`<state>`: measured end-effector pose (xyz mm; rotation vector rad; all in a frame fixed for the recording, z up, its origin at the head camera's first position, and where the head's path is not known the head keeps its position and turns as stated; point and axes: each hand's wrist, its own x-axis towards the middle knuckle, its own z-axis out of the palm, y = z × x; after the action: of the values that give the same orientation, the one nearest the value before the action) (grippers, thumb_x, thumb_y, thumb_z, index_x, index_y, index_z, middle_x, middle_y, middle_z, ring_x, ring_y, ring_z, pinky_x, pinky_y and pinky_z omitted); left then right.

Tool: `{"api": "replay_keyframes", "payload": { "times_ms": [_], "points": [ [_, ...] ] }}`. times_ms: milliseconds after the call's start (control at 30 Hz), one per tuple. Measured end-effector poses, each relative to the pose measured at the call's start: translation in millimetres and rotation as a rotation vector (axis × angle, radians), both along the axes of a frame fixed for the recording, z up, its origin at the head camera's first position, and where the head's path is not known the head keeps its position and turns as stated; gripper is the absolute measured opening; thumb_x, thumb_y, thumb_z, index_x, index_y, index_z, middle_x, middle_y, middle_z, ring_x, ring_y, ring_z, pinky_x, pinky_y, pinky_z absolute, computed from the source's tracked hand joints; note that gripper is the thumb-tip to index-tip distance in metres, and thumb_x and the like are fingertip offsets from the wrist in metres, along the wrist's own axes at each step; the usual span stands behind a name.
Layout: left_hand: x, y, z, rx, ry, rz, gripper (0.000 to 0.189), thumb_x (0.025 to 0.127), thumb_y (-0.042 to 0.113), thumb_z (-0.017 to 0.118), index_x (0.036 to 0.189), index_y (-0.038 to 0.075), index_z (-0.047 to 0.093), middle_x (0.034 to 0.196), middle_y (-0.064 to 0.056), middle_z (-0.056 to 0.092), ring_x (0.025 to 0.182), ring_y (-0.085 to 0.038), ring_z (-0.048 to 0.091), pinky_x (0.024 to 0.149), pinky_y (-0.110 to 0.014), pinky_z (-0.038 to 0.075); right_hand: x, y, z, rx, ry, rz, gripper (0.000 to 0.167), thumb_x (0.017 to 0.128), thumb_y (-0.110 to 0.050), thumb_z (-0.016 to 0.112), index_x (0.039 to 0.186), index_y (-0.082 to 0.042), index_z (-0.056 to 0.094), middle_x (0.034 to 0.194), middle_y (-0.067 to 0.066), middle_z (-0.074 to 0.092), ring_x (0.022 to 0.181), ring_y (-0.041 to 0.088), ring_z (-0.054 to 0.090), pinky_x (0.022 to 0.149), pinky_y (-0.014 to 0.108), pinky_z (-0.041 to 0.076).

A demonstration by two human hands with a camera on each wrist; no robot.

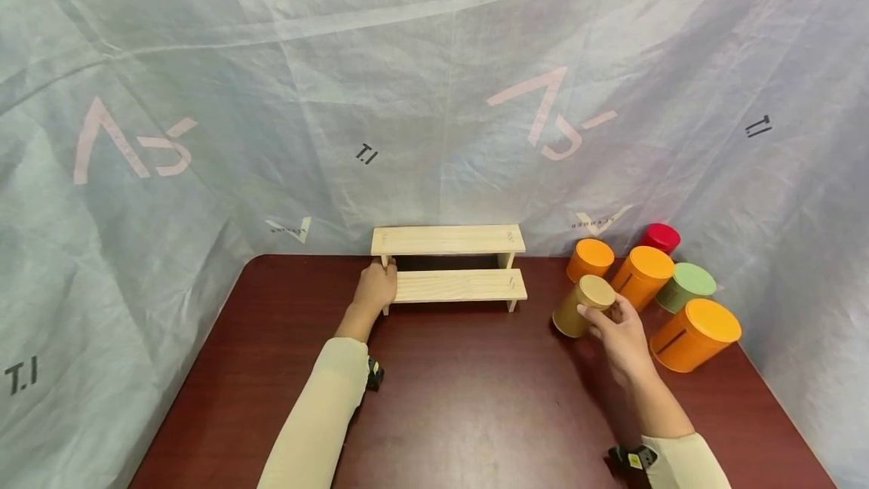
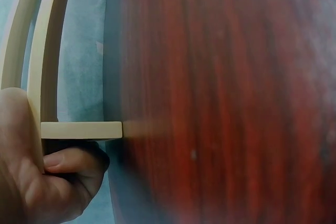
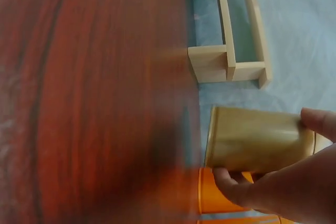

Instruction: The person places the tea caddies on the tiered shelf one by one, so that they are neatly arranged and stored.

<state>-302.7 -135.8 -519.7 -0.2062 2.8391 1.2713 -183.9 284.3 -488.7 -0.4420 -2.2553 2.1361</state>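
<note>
Pale wood lies within the left hand (image 1: 376, 287), whose grip is closed about the left end of a two-step stand (image 1: 451, 287), with a fingertip tucked in beside one leg in the left wrist view. The stand is upright near the back of the desk (image 1: 462, 398), its long side along the cloth (image 1: 434, 89) behind; the hold at that end looks meant to steady it, since so light a frame could probably slide.

To the right of the stand, and apart from it, is the gold tin (image 1: 572, 311), held in the right hand (image 1: 623, 338). That grip is narrowed to the tin's width, thumb on one side and fingers on the other, high up near the lid, likely because a hold there leaves the base free. Whether the base touches the desk I cannot tell.

Further right, the other tins are grouped in the back corner, perhaps to stay within the right hand's reach: a small orange tin (image 1: 589, 261), a taller orange tin (image 1: 633, 284), a red tin (image 1: 660, 238) at the rear, a green tin (image 1: 684, 289), and a big orange tin (image 1: 692, 338) nearest the front. Every top looks covered and the sides are opaque, so the contents stay hidden.
</note>
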Motion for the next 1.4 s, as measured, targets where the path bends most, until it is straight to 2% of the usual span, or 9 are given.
{"api": "replay_keyframes", "payload": {
  "times_ms": [133, 233, 400, 500, 667, 867, 1267, 1400],
  "points": [
    [-3.8, -1.5, -1.0, 0.01, -0.019, -0.003, 0.047, 0.115, 0.035, 0.031, 0.098, 0.004, 0.063, 0.066, -0.006, 0.048, 0.052, -0.02, 0.045, 0.049, -0.032, 0.044, -4.6, -7, 5.0, -0.026, 0.009, 0.032, 0.061, 0.103, -0.029, 0.071, 0.151, -0.014, 0.038, 0.124, -0.016, 0.055, 0.109, -0.002, 0.059, 0.091, 0.02, 0.057],
    [-6.7, -2.1, -3.5, 0.003, -0.046, -0.003, 0.05, 0.115, 0.036, 0.03, 0.086, 0.009, 0.061, 0.062, -0.005, 0.046, 0.049, -0.019, 0.042, 0.047, -0.03, 0.042, -8.9, -13, 5.7, -0.069, 0.03, 0.041, 0.047, 0.105, -0.027, 0.068, 0.143, -0.018, 0.042, 0.121, -0.018, 0.058, 0.107, -0.001, 0.061, 0.089, 0.022, 0.058],
    [-7.5, -3.3, -4.9, 0.011, -0.059, -0.004, 0.051, 0.115, 0.036, 0.03, 0.09, 0.008, 0.064, 0.061, -0.004, 0.045, 0.047, -0.018, 0.04, 0.045, -0.03, 0.041, -15.7, -24, 7.8, -0.121, 0.071, 0.066, 0.035, 0.107, -0.025, 0.064, 0.135, -0.021, 0.046, 0.118, -0.017, 0.06, 0.104, 0.002, 0.064, 0.087, 0.026, 0.06],
    [-6.8, -2.8, -3.1, 0.021, -0.06, 0.001, 0.051, 0.115, 0.036, 0.03, 0.093, 0.007, 0.065, 0.061, -0.005, 0.045, 0.047, -0.018, 0.04, 0.045, -0.03, 0.041, -19.4, -31, 11.8, -0.133, 0.08, 0.076, 0.035, 0.107, -0.026, 0.064, 0.136, -0.02, 0.047, 0.12, -0.014, 0.059, 0.103, 0.003, 0.064, 0.086, 0.027, 0.06],
    [-7.5, -2.2, -3.3, 0.007, -0.07, 0.003, 0.051, 0.115, 0.037, 0.031, 0.094, 0.006, 0.066, 0.062, -0.006, 0.05, 0.047, -0.019, 0.048, 0.045, -0.031, 0.045, -23.3, -40, 17.6, -0.134, 0.081, 0.083, 0.036, 0.107, -0.027, 0.063, 0.139, -0.019, 0.046, 0.124, -0.009, 0.056, 0.103, 0.003, 0.065, 0.086, 0.027, 0.06],
    [-8.1, -2.8, -6.2, 0.005, -0.068, 0.007, 0.052, 0.115, 0.038, 0.031, 0.089, 0.007, 0.064, 0.064, -0.007, 0.053, 0.048, -0.02, 0.052, 0.046, -0.031, 0.047, -26.3, -49, 21.7, -0.146, 0.102, 0.11, 0.037, 0.108, -0.027, 0.061, 0.14, -0.016, 0.046, 0.125, -0.006, 0.056, 0.102, 0.005, 0.067, 0.086, 0.029, 0.061],
    [-4.6, -0.3, -1.5, 0.009, -0.078, 0.012, 0.051, 0.115, 0.037, 0.03, 0.091, 0.006, 0.064, 0.06, -0.006, 0.05, 0.044, -0.019, 0.048, 0.042, -0.031, 0.045, -34.8, -73, 26.9, -0.181, 0.149, 0.136, 0.034, 0.108, -0.02, 0.06, 0.138, -0.012, 0.048, 0.122, -0.006, 0.059, 0.096, 0.008, 0.069, 0.083, 0.029, 0.062],
    [-4.7, -0.4, -1.3, 0.02, -0.085, 0.006, 0.051, 0.115, 0.035, 0.03, 0.085, 0.007, 0.061, 0.057, -0.005, 0.049, 0.043, -0.019, 0.046, 0.041, -0.031, 0.042, -38.2, -83, 29.0, -0.18, 0.16, 0.163, 0.035, 0.108, -0.017, 0.06, 0.139, -0.01, 0.047, 0.121, -0.007, 0.06, 0.097, 0.007, 0.07, 0.084, 0.03, 0.062]
  ]
}}
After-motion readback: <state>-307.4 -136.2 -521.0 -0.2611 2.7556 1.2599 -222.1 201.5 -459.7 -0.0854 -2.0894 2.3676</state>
